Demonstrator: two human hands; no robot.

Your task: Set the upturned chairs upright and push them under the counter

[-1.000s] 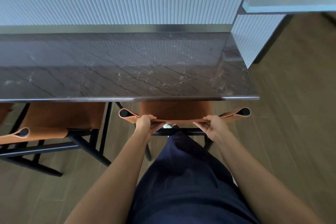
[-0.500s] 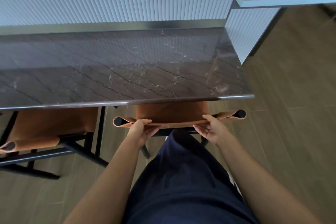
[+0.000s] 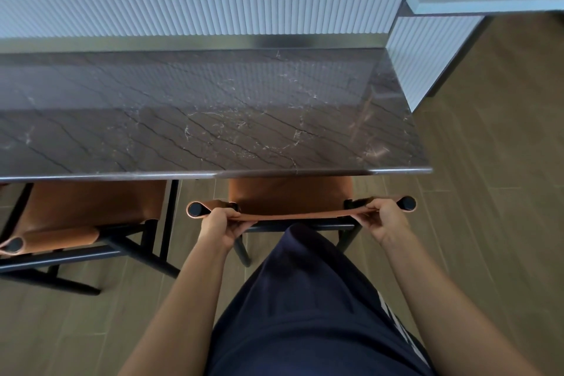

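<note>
I am gripping the chair's (image 3: pixel 290 195) leather backrest (image 3: pixel 293 217) with my left hand (image 3: pixel 222 226) and right hand (image 3: pixel 386 220), its seat lying partly under the counter (image 3: pixel 198 119).

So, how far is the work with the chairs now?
Done: both chairs in view stand upright, and the left chair sits partly under the counter. In hand: the left hand and right hand grip the backrest of the right chair, its seat partly under the edge. Left: probably a last push; the left chair looks angled and may need straightening.
</note>
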